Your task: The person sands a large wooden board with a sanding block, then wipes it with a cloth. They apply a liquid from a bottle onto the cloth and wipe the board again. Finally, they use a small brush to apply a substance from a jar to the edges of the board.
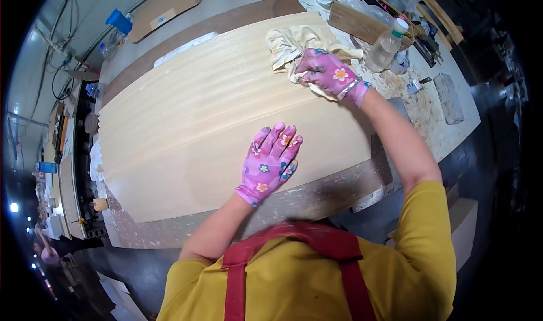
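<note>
A large pale wooden panel (186,123) lies flat across the workbench in front of me. My left hand (268,161), in a pink flowered glove, rests flat on the panel near its front edge, fingers stretched out. Toward the panel's far right, my right hand (331,75), gloved the same way, is closed on a crumpled cream cloth (285,47). Part of the cloth spreads over the panel beyond the hand, and some folds hang out under the wrist. The right fingertips are hidden in the cloth.
Right of the panel stand a clear bottle (384,51) with a white cap, a small glue-like bottle (417,85) and a grey block (448,98). Behind them a wooden box (362,22) holds plastic bags. A blue cup (119,21) and cardboard (167,10) lie far left. Another person (50,250) is at far left.
</note>
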Demonstrator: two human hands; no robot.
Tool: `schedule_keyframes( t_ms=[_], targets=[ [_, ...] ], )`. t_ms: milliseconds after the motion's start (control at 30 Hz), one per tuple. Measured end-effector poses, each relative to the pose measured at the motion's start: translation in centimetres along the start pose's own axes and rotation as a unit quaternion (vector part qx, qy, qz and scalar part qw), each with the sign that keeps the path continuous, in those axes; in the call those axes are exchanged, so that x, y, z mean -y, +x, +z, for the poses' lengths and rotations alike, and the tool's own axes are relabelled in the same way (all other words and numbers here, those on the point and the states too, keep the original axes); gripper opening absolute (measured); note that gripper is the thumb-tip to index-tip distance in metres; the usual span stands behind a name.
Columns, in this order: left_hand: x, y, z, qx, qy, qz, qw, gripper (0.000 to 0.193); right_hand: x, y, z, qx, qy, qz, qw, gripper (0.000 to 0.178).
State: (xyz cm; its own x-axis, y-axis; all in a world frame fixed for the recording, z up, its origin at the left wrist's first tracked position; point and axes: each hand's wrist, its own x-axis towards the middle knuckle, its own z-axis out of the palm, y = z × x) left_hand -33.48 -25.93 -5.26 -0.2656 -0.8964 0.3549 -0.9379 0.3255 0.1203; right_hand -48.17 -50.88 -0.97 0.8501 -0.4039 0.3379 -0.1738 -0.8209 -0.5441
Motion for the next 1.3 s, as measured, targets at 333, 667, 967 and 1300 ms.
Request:
schedule_keyframes(
  t_ms=[333, 667, 967, 1300],
  targets=[
    [-0.1, 0.1, -0.1, -0.003, 0.005, 0.004, 1.000, 0.049, -2.2, -1.0, 1.5, -0.104, -0.123, -0.140, 0.977, 0.018],
    [-0.1, 0.4, 0.0, 0.003, -0.013, 0.003, 1.000, 0.048, -1.2, -8.2, -11.5, -0.338, 0.140, 0.258, 0.894, 0.029],
    [-0.3, 0.0, 0.1, -0.001, -0.005, -0.001, 1.000, 0.049, -0.9, -10.9, -5.6, -0.294, -0.027, 0.229, 0.928, 0.028],
    [-0.2, 0.2, 0.2, -0.003, -0.003, 0.010, 1.000, 0.051, -4.2, -10.9, -4.3, -0.340, 0.074, 0.289, 0.892, 0.025]
  ],
)
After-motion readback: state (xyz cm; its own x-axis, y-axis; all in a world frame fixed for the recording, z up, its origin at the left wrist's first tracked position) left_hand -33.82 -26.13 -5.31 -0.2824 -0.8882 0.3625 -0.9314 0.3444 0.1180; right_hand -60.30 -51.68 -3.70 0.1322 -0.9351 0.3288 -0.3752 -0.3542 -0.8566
